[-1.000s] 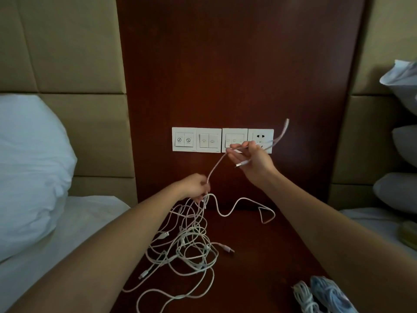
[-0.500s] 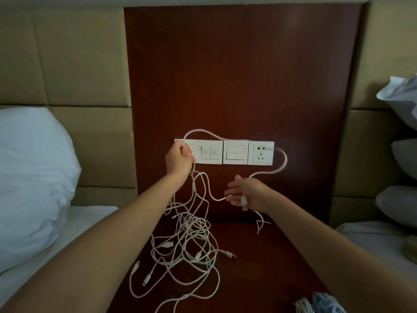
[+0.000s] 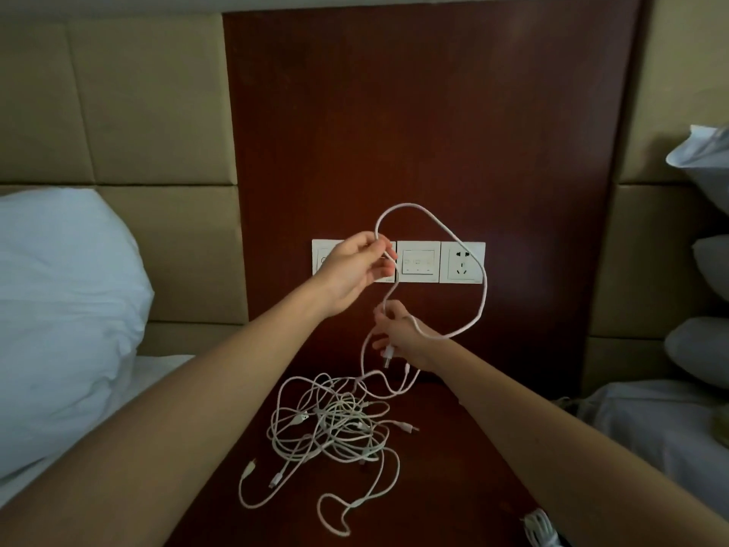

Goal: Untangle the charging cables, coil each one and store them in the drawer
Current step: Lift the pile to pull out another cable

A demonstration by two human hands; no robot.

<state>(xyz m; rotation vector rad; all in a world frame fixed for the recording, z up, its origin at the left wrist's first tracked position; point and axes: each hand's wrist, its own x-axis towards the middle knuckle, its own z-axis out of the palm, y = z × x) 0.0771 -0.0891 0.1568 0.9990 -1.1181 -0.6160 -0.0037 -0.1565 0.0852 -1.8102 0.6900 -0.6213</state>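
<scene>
A tangle of white charging cables (image 3: 335, 424) lies on the dark wooden nightstand (image 3: 453, 467). One white cable (image 3: 479, 270) is lifted out of it and forms a big loop in the air in front of the wall switches. My left hand (image 3: 355, 270) pinches this loop near its top left. My right hand (image 3: 398, 335) holds the same cable lower down, with a plug end hanging under its fingers. From there the cable runs down into the tangle. No drawer is in view.
A row of white switch plates and a socket (image 3: 461, 262) sits on the wooden wall panel. A white pillow (image 3: 67, 309) lies on the bed at left, more pillows (image 3: 706, 349) at right. A coiled white cable (image 3: 538, 527) lies at the nightstand's front right edge.
My left hand has moved right and up, drawing the cable into a larger raised loop. Most of the tangle has dropped back onto the nightstand. My right hand has stayed at about the same place.
</scene>
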